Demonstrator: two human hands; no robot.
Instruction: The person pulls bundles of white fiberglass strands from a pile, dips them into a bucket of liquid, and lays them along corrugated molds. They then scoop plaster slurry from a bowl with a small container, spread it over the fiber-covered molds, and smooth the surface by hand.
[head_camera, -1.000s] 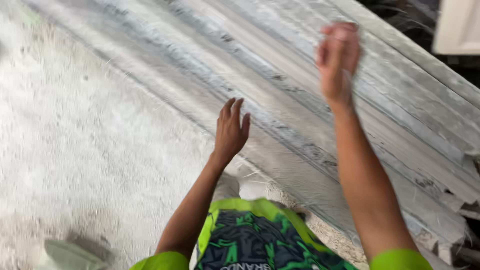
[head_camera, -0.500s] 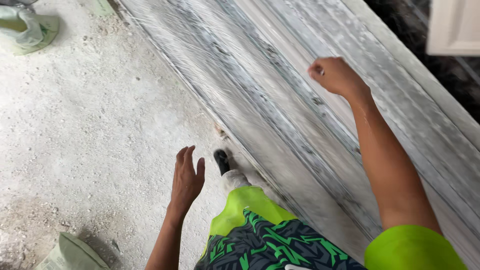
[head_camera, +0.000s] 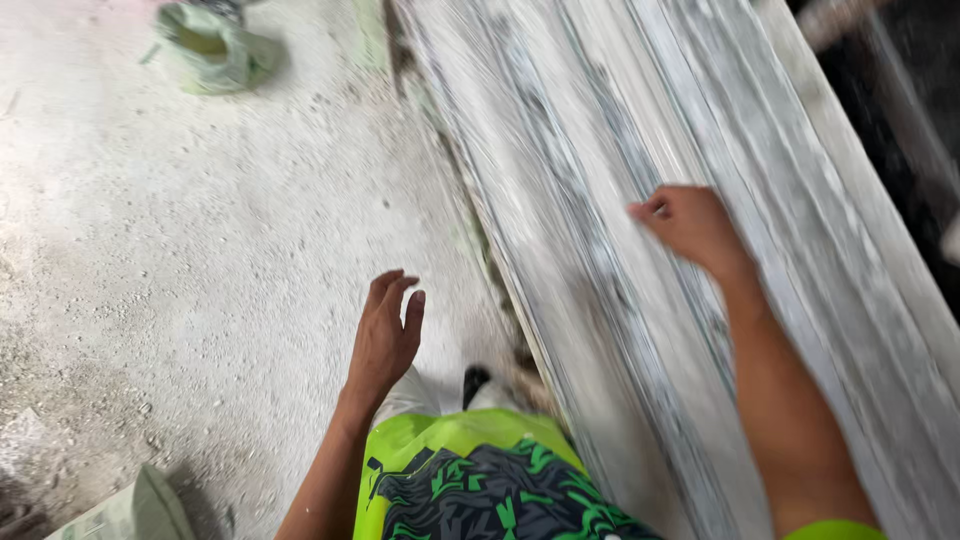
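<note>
Nearest, we see our green and black patterned shirt (head_camera: 490, 490) at the bottom edge of the view, with a dark shoe tip (head_camera: 476, 380) just beyond it on the floor; our left hand (head_camera: 385, 335) hangs open over the dusty concrete floor (head_camera: 200, 250), fingers loosely together, holding nothing; our right hand (head_camera: 690, 225) is loosely curled, fingers bent inward, over the stacked grey stone slabs (head_camera: 600, 200), and we cannot tell whether it touches them or grips anything; the slabs run in long parallel edges from near right to far centre, their left edge meeting the floor beside our feet; a folded sack (head_camera: 125, 510) lies at the lower left; open floor stretches leftward; farther off, a pale green sack (head_camera: 210, 50) sits near the top edge.
</note>
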